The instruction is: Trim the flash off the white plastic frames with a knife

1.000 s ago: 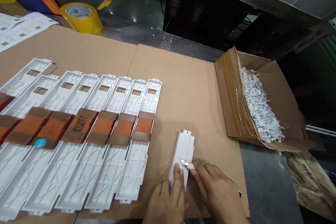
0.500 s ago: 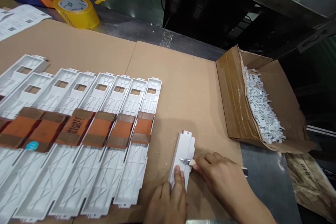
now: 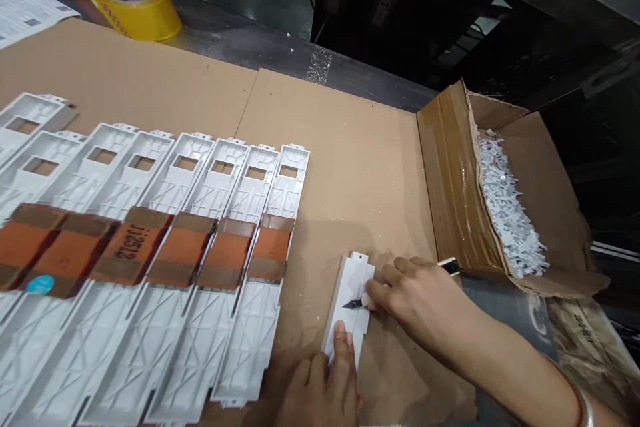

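The right hand (image 3: 415,290) has moved up beside the white part (image 3: 349,285). Yellow tape (image 3: 156,17) sits on the dark surface (image 3: 235,40), floor (image 3: 250,0) behind; the left hand (image 3: 321,387) presses the part onto cardboard (image 3: 360,180), grip unclear; right fingers (image 3: 379,291) clasp a knife (image 3: 355,303), left of a carton (image 3: 447,180).

"2512" on an orange block (image 3: 134,247)
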